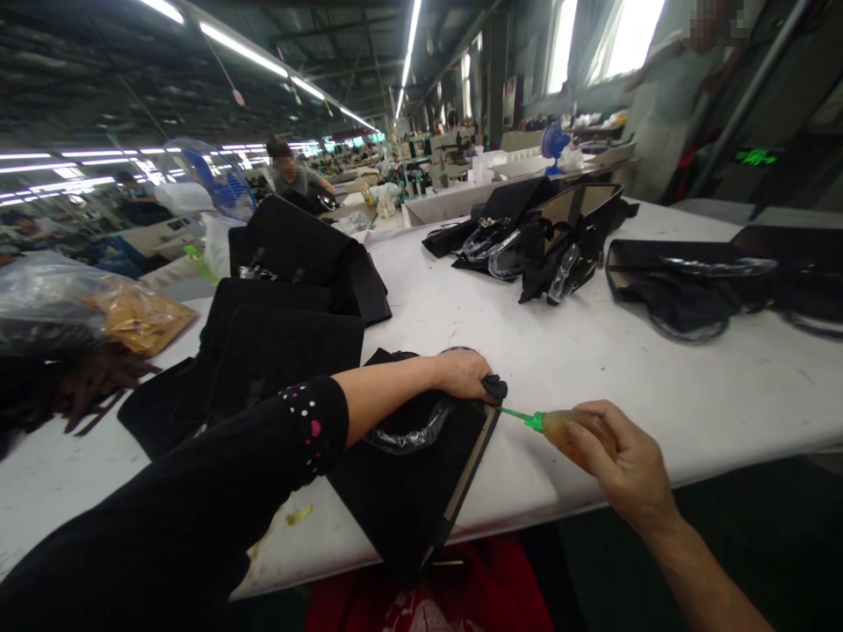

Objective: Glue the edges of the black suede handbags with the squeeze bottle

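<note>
A black bag lies on the white table in front of me, its lower corner at the table's front edge. Along its right side runs a beige strip. A plastic-wrapped handle rests on top of it. My left hand reaches across the bag, with its fingers closed on a piece of black fabric at the far right corner. In my right hand is a squeeze bottle of amber liquid. Its thin green nozzle points left, with the tip close to the bag's edge near my left fingers.
Black bag pieces are stacked on the left of the table. More black bags lie at the back, others at the right. Plastic-wrapped bundles sit far left. A blue fan and people stand beyond.
</note>
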